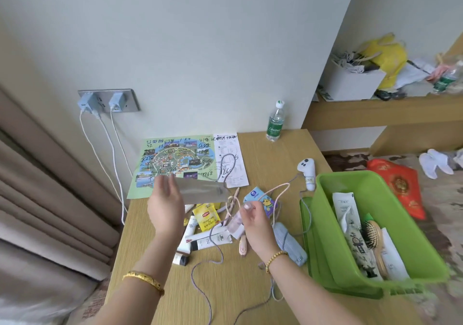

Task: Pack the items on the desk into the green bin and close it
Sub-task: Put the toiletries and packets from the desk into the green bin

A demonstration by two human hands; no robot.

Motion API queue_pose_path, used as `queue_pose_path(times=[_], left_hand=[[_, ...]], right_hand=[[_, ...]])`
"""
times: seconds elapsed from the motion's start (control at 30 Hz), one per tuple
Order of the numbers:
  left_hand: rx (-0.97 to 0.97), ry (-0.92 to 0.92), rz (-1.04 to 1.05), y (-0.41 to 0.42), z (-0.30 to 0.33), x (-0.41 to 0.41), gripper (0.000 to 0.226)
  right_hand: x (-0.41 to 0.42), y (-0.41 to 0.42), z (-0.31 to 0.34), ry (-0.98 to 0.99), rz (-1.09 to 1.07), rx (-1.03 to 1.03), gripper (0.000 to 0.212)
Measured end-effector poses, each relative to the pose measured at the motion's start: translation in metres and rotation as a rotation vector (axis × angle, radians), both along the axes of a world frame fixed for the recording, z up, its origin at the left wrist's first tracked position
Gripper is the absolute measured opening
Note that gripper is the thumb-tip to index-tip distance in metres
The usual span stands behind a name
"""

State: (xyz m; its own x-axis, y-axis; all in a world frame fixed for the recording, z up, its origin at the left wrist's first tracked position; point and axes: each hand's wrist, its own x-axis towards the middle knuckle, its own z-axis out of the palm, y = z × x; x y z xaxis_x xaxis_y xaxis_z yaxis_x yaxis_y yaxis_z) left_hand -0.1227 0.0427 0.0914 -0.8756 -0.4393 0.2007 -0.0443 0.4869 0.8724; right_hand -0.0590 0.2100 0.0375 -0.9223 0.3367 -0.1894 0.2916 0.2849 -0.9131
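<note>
The left hand (165, 204) is raised above the desk (273, 159), its fingers curled round one end of a flat grey pouch (203, 191) that stretches to its right. The right hand (253, 220) hovers just beside the pouch's other end, pinching a small pale thing between thumb and fingertips; what it is cannot be made out. A pink cord (271, 191) loops up from that pinch.

Under and between the two hands lies a heap: a yellow tea packet (207, 217), several white tubes (200, 239), a small blue tissue pack (263, 200), and a grey-lilac cord (200, 272) trailing toward the near edge of the desk. Beyond the left hand a green map (175, 159) lies flat with a white receipt (231, 159) beside it. Just right of the right wrist sits a grey knitted roll (290, 243), and beyond it the green bin (370, 191), open, tilted, resting on its green lid (307, 214), with a hairbrush (373, 235) and white packets (344, 209) inside. A white controller (307, 171) lies behind the bin, a water bottle (275, 123) by the wall.
</note>
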Motion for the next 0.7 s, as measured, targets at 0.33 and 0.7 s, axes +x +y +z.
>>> queue_pose_path(times=[0.33, 0.7], left_hand=[[-0.77, -0.047, -0.299, 0.02, 0.049, -0.015, 0.023], [0.645, -0.263, -0.484, 0.105, 0.081, 0.02, 0.005]], right_hand=[[0.014, 0.028, 0.031, 0.078, 0.006, 0.107, 0.018], [0.028, 0.086, 0.079, 0.397, -0.358, 0.045, 0.011]])
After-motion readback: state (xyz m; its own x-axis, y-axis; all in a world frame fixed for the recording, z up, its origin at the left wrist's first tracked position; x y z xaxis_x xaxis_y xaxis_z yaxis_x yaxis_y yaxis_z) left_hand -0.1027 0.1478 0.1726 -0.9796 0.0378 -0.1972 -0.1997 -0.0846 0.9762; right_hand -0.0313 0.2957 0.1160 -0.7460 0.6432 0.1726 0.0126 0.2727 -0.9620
